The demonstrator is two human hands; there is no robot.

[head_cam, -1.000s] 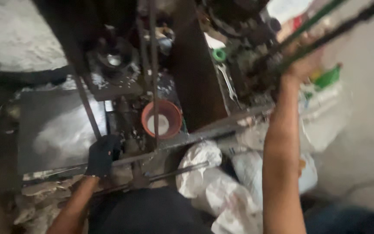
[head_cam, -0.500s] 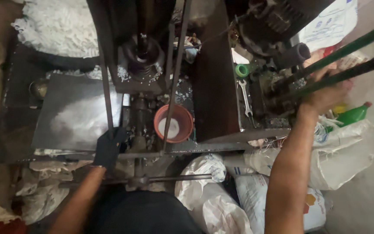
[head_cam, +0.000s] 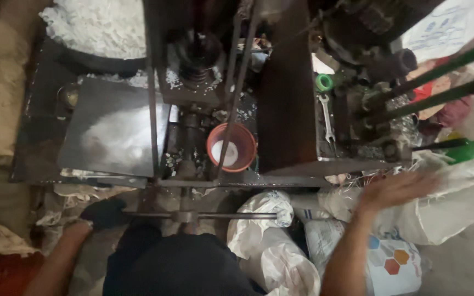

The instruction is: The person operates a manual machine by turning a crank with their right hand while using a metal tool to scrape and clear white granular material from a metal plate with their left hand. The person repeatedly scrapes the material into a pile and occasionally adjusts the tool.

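Black-gloved left hand [head_cam: 102, 212] is closed around the horizontal steel bar [head_cam: 204, 216] at the press machine [head_cam: 193, 109], seemingly to steady it, while the bare right hand [head_cam: 396, 189] hovers spread open over white sacks [head_cam: 270, 241].

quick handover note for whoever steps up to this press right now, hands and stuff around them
Left hand, in a dark glove, grips the left end of the horizontal metal bar at the machine's front.
Right hand is bare, open and blurred, holding nothing, above the white sacks and just below the green levers.
Orange cup with white contents sits on the machine bed; a spanner lies to its right.
White granules are heaped top left.
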